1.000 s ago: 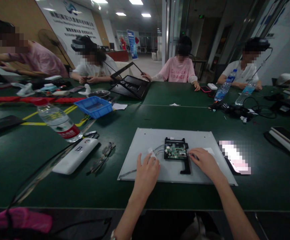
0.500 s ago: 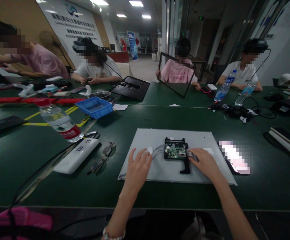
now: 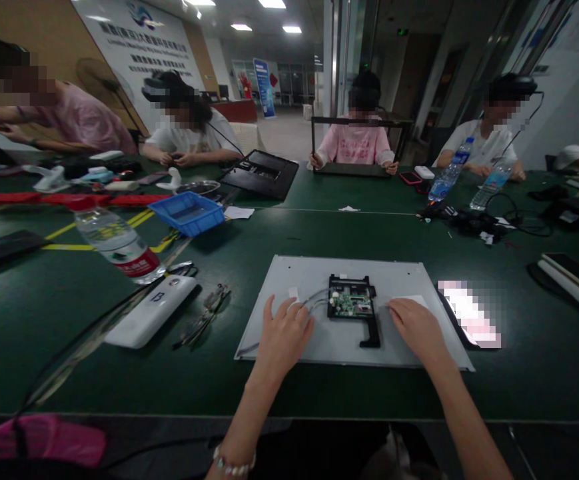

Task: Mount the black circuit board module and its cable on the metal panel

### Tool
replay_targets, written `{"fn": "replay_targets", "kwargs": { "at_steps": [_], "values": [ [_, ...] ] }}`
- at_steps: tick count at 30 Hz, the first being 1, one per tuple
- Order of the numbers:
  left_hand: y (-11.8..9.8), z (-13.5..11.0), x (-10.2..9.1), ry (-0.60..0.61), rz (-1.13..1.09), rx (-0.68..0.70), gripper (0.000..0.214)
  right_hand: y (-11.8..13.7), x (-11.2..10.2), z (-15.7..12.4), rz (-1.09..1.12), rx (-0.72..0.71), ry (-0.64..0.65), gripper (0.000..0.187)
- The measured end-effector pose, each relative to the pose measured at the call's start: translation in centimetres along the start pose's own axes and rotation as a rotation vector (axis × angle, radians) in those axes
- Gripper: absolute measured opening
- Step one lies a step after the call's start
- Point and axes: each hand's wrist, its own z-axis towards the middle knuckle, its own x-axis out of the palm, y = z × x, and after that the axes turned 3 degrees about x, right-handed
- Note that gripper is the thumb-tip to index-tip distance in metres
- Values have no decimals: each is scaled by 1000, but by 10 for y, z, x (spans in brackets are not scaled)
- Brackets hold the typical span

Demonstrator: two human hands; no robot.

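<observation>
The circuit board (image 3: 353, 301) lies on the grey panel (image 3: 305, 272), between our hands.
Our left hand (image 3: 286, 333) has its grip spread beside the thin cables (image 3: 318, 297), which one careless sweep could pull loose; whether our right hand (image 3: 418, 328) pinches something, we cannot tell.

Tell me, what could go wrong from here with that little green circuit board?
The thin grey wires run from the circuit board toward the left hand, so a snag might tug them loose.
The board's parts are uncovered, and the right hand is close to its black frame; a slip could knock something.
The phone-like device lies right by the grey panel's edge, so shifting the panel might bump it.
</observation>
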Motion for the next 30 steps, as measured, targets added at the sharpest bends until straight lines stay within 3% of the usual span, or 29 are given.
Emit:
{"fn": "replay_targets", "kwargs": {
  "at_steps": [7,13,21,25,30],
  "values": [
    [-15,38,17,2,-283,-24,50,1,0,-3,82,25,-42,34],
    [-14,71,52,88,-466,-11,71,15,-10,39,193,44,-16,33],
    [-6,65,77,104,-580,-39,78,47,3,111,117,-113,175,31],
    [-5,64,78,107,-565,-34,77,52,11,122,31,-154,244,24],
    [-5,64,79,96,-540,-32,77,47,13,125,-10,-93,227,24]
  ]
}}
